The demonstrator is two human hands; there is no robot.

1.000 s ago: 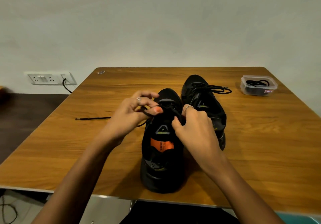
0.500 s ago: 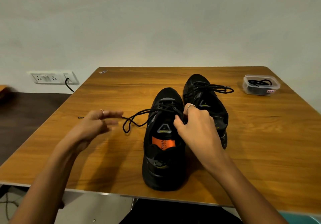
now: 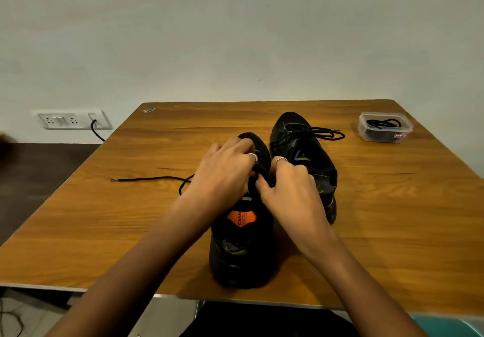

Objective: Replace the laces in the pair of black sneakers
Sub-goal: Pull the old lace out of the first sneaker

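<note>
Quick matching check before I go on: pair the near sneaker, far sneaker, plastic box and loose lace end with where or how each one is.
Things:
1. near sneaker
2. far sneaker
3. plastic box
4. loose lace end

States:
A. holds coiled black laces, far right of the table
B. lies flat to the left
C. both hands work on it
D. laced, untouched

Pairs: 1-C, 2-D, 3-A, 4-B

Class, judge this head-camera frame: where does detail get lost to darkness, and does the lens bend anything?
Head view: the near sneaker is nearly featureless black; the table edges splay with wide-angle distortion; the left hand looks slightly soft.
</note>
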